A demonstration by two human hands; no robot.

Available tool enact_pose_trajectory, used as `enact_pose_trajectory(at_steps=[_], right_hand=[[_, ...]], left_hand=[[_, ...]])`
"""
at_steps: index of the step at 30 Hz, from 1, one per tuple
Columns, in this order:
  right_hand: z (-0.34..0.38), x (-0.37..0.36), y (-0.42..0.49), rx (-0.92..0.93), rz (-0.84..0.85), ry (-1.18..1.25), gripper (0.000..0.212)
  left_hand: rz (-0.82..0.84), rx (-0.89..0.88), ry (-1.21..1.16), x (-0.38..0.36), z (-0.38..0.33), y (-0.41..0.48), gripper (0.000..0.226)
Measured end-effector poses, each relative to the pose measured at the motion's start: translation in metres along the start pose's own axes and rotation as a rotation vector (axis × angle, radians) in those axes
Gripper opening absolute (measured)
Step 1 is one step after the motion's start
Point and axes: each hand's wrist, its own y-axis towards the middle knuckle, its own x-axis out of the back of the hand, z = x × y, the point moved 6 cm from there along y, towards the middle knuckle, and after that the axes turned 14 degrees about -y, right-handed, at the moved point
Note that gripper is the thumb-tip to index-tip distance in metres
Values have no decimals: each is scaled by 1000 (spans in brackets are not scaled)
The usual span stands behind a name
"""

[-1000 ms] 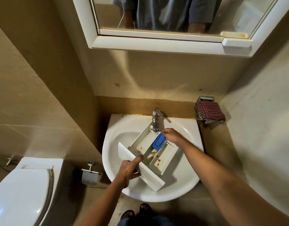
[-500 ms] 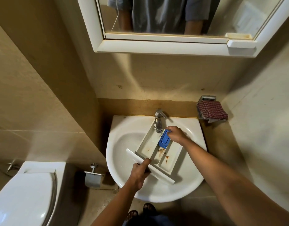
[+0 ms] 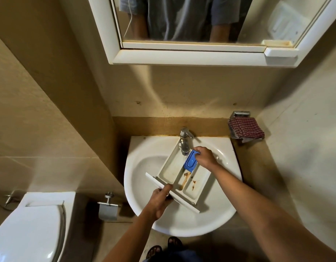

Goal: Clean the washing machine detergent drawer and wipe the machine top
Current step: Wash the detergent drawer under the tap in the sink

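left hand (image 3: 159, 200) grips drawer (image 3: 171, 171) front, fingertips hidden | right hand (image 3: 205, 157) pinches blue insert (image 3: 191, 163)

A white sink (image 3: 137, 167) sat at lower centre, its tap (image 3: 185, 140) at the back rim. A mirror (image 3: 182, 19) hung at the top. A checked cloth (image 3: 245, 127) lay at right, and a toilet (image 3: 31, 229) and paper holder (image 3: 107, 208) stood at lower left.

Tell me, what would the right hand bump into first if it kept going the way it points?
Probably the tap. The right hand, pinching the blue insert, points up-left across the detergent drawer, and the tap stands just beyond it. Depth is unclear, so it might slip under the spout instead.
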Motion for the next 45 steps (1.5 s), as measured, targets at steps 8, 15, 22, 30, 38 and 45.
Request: enact_pose_trajectory(at_steps=[8, 15, 22, 30, 38, 45], right_hand=[[0, -24, -8, -79, 88, 138, 37], [-1, -38, -10, -93, 161, 277, 21], [-1, -43, -8, -161, 184, 393, 16], [8, -41, -11, -193, 206, 613, 21], [3, -31, -6, -205, 182, 692, 27], [-10, -8, -15, -104, -270, 198, 36]], left_hand=[[-259, -164, 184, 19, -50, -34, 69], [-437, -319, 537, 10, -90, -63, 53], [-548, -343, 898, 3, -110, -70, 93], [-539, -358, 718, 13, -94, -65, 103], [-451, -337, 286, 15, -55, -61, 70], [-401, -278, 37, 16, 2, -38, 76]])
